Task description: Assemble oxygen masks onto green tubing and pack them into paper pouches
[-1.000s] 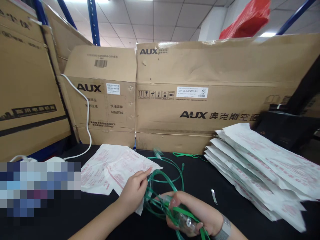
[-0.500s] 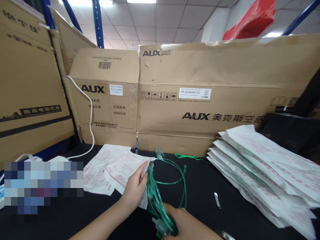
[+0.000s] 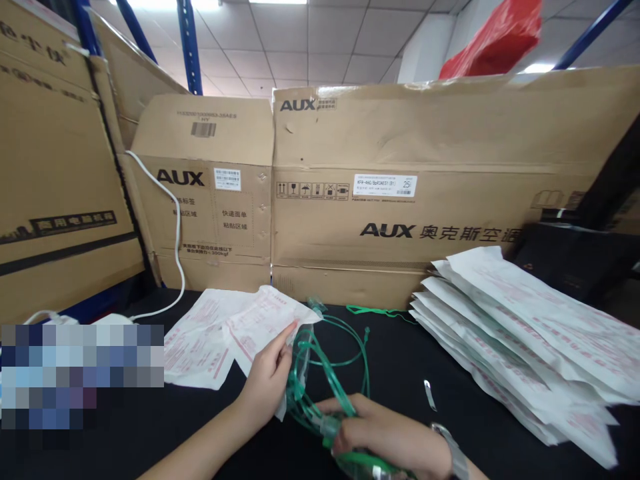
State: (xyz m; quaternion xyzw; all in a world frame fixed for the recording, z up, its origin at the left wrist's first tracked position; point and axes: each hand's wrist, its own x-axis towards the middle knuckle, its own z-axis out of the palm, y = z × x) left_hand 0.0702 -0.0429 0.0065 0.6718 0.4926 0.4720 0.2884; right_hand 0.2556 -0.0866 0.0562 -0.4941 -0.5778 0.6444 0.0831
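My left hand (image 3: 267, 379) pinches the open edge of a white paper pouch with red print (image 3: 260, 323), lifting it off the black table (image 3: 400, 363). My right hand (image 3: 387, 437), with a watch at the wrist, is closed round a bundle of green tubing (image 3: 320, 373) with a clear plastic mask part at its lower end. Loops of the tubing rise between the two hands and touch the pouch's mouth. A loose end of the tubing trails back toward the cardboard.
A fanned stack of the same white pouches (image 3: 520, 333) lies at the right. More pouches (image 3: 200, 340) lie flat at the left. Large AUX cardboard boxes (image 3: 390, 200) wall off the back. A small metal strip (image 3: 428, 393) and a green band (image 3: 380, 311) lie on the table. A white cable (image 3: 175, 227) hangs left.
My right hand has come back up into view with the tubing bundle, and the loops have shifted. My left hand has raised the pouch's edge a little.
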